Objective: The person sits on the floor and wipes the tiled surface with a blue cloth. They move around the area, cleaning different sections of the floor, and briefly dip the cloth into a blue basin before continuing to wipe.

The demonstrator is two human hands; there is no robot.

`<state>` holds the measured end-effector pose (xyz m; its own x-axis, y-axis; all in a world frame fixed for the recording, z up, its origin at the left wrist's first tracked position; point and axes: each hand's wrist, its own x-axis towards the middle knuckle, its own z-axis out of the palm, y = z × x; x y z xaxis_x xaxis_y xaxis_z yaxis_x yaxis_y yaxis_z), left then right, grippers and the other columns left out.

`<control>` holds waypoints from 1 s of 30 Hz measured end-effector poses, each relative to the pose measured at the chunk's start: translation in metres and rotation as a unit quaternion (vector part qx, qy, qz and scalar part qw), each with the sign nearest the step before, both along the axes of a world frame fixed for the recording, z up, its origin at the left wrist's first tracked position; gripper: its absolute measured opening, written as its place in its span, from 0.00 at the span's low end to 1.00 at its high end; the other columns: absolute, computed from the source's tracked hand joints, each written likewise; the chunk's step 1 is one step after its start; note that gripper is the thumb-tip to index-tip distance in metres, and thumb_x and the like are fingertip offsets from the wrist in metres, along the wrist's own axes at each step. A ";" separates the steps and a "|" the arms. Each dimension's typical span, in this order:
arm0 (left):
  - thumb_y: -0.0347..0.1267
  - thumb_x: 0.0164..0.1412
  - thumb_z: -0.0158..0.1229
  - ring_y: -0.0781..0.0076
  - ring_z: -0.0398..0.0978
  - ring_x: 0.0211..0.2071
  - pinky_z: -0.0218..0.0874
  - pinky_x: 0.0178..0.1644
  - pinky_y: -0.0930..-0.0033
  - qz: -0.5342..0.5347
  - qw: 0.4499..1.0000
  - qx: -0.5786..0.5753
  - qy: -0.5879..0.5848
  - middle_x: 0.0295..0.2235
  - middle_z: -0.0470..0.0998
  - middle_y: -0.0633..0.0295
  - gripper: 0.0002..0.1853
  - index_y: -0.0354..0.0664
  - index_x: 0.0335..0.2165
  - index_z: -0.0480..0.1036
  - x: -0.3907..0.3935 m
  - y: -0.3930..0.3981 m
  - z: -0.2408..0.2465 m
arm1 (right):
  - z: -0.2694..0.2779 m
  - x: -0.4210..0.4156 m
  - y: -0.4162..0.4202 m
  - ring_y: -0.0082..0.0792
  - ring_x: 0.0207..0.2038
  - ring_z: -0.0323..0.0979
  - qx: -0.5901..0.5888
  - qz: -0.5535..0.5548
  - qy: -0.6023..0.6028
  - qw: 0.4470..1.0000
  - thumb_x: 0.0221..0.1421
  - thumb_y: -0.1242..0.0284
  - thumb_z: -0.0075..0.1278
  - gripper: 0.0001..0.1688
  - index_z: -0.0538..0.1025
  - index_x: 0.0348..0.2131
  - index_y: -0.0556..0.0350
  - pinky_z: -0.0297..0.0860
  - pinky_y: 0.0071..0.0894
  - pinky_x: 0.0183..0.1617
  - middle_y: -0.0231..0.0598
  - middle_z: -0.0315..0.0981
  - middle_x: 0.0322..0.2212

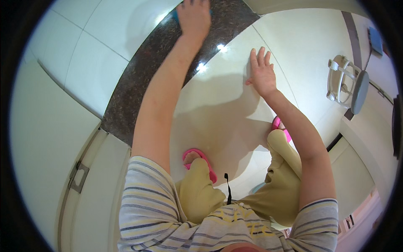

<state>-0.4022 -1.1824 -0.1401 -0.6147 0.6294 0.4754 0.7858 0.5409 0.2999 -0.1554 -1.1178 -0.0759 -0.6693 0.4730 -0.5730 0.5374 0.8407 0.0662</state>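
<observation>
My left hand (194, 19) is stretched far forward at the top edge, over the dark stone threshold (126, 104). Beneath it, slivers of a blue-green item (175, 15) show on both sides of the palm; whether it is a cloth or a sponge I cannot tell. My right hand (263, 74) is spread, fingers apart and holding nothing, against the pale floor tiles (217, 116). Between my arms, my feet stand in pink slippers (208, 163), the other one (277, 123) partly behind my right forearm.
To the left is a white door (47, 132) with a metal strike plate (79, 177) on its frame. A small stool (360, 92) with a grey seat and white legs stands at the right. A blue object (375, 41) lies beyond it. A black strap (228, 189) hangs before my shirt.
</observation>
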 end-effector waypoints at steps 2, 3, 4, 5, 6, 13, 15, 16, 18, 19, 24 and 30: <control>0.31 0.54 0.49 0.60 0.68 0.44 0.61 0.42 0.55 -0.083 0.975 -0.158 -0.131 0.44 0.72 0.60 0.13 0.42 0.37 0.75 0.020 0.010 0.017 | -0.001 0.001 -0.003 0.62 0.65 0.36 -0.006 -0.003 -0.001 1.000 0.34 0.68 0.68 0.66 0.44 0.64 0.54 0.57 0.59 0.60 0.59 0.32 0.64; 0.32 0.53 0.51 0.61 0.67 0.45 0.60 0.44 0.56 -0.115 0.990 -0.075 -0.011 0.45 0.72 0.59 0.13 0.42 0.37 0.75 0.024 0.006 0.015 | 0.000 -0.001 -0.004 0.62 0.65 0.36 -0.015 -0.001 0.005 1.000 0.34 0.68 0.68 0.66 0.43 0.64 0.54 0.57 0.59 0.60 0.59 0.32 0.64; 0.34 0.51 0.54 0.62 0.66 0.47 0.60 0.46 0.57 -0.103 0.992 -0.063 -0.021 0.47 0.71 0.58 0.16 0.42 0.39 0.74 0.022 0.005 0.015 | 0.002 -0.003 -0.002 0.62 0.65 0.36 -0.016 -0.001 0.011 1.000 0.34 0.68 0.68 0.66 0.43 0.64 0.54 0.57 0.59 0.60 0.59 0.32 0.64; 0.37 0.49 0.58 0.62 0.66 0.49 0.59 0.48 0.58 -0.091 0.994 -0.052 -0.029 0.48 0.70 0.56 0.20 0.42 0.42 0.74 0.018 0.000 0.015 | 0.001 -0.006 -0.004 0.61 0.65 0.36 -0.015 0.006 0.011 1.000 0.34 0.68 0.68 0.67 0.43 0.64 0.54 0.57 0.59 0.60 0.59 0.32 0.64; 0.35 0.46 0.60 0.61 0.66 0.50 0.59 0.49 0.57 -0.057 0.995 -0.070 -0.034 0.49 0.70 0.58 0.22 0.45 0.43 0.73 0.015 -0.014 0.013 | 0.000 -0.005 -0.004 0.61 0.65 0.36 -0.011 0.009 0.006 1.000 0.34 0.68 0.68 0.67 0.43 0.64 0.54 0.58 0.58 0.60 0.59 0.32 0.64; 0.27 0.45 0.62 0.53 0.67 0.49 0.58 0.50 0.52 0.137 0.984 -0.087 -0.073 0.49 0.70 0.55 0.24 0.45 0.46 0.71 0.001 -0.239 0.012 | -0.001 -0.001 -0.005 0.60 0.65 0.38 0.008 0.015 0.000 1.000 0.33 0.67 0.68 0.68 0.43 0.64 0.53 0.59 0.57 0.60 0.58 0.33 0.64; 0.27 0.45 0.62 0.52 0.68 0.48 0.59 0.49 0.52 0.146 0.982 -0.097 -0.071 0.48 0.70 0.54 0.23 0.44 0.44 0.72 0.022 -0.269 0.019 | 0.000 -0.001 -0.004 0.60 0.65 0.38 0.011 0.013 -0.001 1.000 0.33 0.67 0.68 0.68 0.43 0.64 0.53 0.59 0.57 0.60 0.58 0.33 0.64; 0.27 0.45 0.62 0.51 0.68 0.48 0.59 0.49 0.52 0.150 0.981 -0.100 -0.072 0.48 0.70 0.53 0.22 0.43 0.44 0.72 0.031 -0.279 0.026 | 0.000 0.000 -0.003 0.60 0.65 0.38 0.013 0.009 -0.004 1.000 0.32 0.67 0.68 0.68 0.43 0.64 0.53 0.60 0.56 0.59 0.58 0.33 0.64; 0.24 0.44 0.60 0.52 0.68 0.49 0.59 0.50 0.52 0.029 0.991 -0.060 -0.114 0.49 0.70 0.52 0.24 0.43 0.45 0.72 0.070 -0.273 0.022 | -0.004 0.005 0.000 0.61 0.64 0.40 0.022 0.016 0.019 0.999 0.31 0.67 0.69 0.68 0.44 0.64 0.54 0.62 0.55 0.58 0.58 0.35 0.63; 0.23 0.42 0.59 0.54 0.69 0.49 0.59 0.50 0.52 -0.016 0.988 -0.067 -0.136 0.51 0.69 0.53 0.26 0.44 0.45 0.72 0.099 -0.264 0.021 | -0.006 0.004 -0.002 0.61 0.64 0.40 0.020 0.021 0.025 0.999 0.31 0.68 0.69 0.67 0.44 0.64 0.54 0.62 0.55 0.58 0.58 0.36 0.63; 0.26 0.44 0.55 0.56 0.69 0.48 0.59 0.49 0.53 -0.160 0.970 -0.095 -0.157 0.50 0.70 0.58 0.24 0.43 0.45 0.71 0.145 -0.228 0.030 | -0.006 0.002 -0.006 0.62 0.62 0.44 0.015 0.040 0.062 0.997 0.30 0.69 0.69 0.66 0.46 0.63 0.55 0.65 0.55 0.56 0.58 0.40 0.61; 0.26 0.47 0.61 0.52 0.68 0.47 0.58 0.51 0.54 0.121 0.985 -0.102 -0.062 0.47 0.71 0.52 0.21 0.43 0.44 0.73 0.036 -0.312 0.028 | -0.011 0.011 0.000 0.62 0.63 0.44 0.034 0.049 0.082 0.995 0.31 0.70 0.69 0.65 0.47 0.62 0.54 0.65 0.55 0.56 0.58 0.39 0.62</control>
<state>-0.3657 -1.4947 -0.1117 -0.8042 0.5316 0.2658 0.5901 0.7673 0.2509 -0.1444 -1.1179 -0.0872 -0.7953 0.4358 -0.4214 0.4622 0.8857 0.0437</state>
